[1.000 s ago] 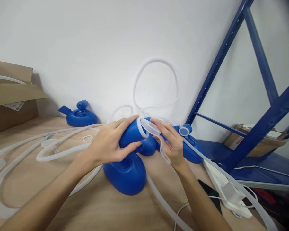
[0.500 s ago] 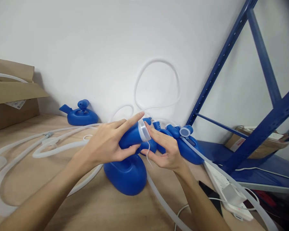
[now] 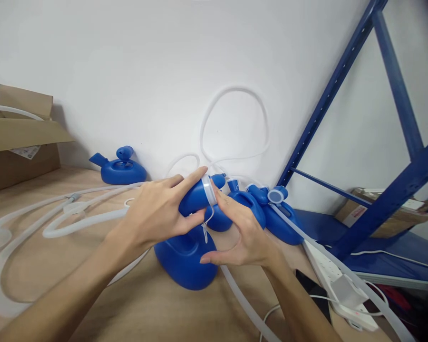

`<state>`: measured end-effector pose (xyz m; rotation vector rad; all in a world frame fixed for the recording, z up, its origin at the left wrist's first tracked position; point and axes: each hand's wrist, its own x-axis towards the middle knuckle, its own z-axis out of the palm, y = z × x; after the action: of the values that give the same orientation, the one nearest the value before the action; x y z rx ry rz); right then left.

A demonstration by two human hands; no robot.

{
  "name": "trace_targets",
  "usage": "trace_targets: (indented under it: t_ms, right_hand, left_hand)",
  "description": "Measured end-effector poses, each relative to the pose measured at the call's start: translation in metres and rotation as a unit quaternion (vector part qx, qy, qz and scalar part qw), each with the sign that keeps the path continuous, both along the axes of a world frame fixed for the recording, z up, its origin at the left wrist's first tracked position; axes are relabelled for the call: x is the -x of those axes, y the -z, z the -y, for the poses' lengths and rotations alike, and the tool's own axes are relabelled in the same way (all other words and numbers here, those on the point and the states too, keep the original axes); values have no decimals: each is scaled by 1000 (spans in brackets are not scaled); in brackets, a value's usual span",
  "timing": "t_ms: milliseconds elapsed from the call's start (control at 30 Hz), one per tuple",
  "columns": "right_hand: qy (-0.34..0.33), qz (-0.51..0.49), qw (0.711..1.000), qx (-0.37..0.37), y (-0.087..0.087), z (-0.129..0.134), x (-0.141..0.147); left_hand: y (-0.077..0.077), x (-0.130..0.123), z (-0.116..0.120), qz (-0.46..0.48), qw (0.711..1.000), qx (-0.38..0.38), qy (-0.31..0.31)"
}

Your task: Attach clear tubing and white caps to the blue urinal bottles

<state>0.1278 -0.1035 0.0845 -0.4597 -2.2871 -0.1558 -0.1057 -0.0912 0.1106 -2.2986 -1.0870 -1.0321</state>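
Note:
My left hand (image 3: 160,204) wraps round the wide blue neck (image 3: 192,197) of what looks like a urinal bottle, tilted up to the right. A translucent cap (image 3: 209,190) with a thin looped strap (image 3: 206,232) covers its mouth. The fingers of my right hand (image 3: 240,228) rest against the cap's edge, while its thumb stands well apart below. Under my hands, the blue bottle body (image 3: 187,266) sits on the table; my left hand hides how neck and body join.
Several more blue bottles (image 3: 283,221) with tubes lie behind my right hand, and one bottle (image 3: 123,172) stands at left by the wall. Translucent hoses (image 3: 10,270) cover the left side. A carton (image 3: 24,137), power strip (image 3: 342,289), phone (image 3: 310,287) and blue shelf rack (image 3: 328,90) flank the table (image 3: 142,308).
My right thumb has moved down and away from the bottle, widening the hand. The strap hangs in a loop under the cap. My left hand keeps its hold.

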Motion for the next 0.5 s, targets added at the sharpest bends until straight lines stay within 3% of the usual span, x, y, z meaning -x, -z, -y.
trace_targets:
  t_ms: [233, 500]
  right_hand:
    - [-15, -28, 999, -20, -1, 4, 1]
    - [-9, -13, 1000, 21, -1, 3, 2]
  left_hand:
    - [-3, 6, 5, -73, 996, -45, 8]
    - [5, 0, -4, 4, 999, -28, 39]
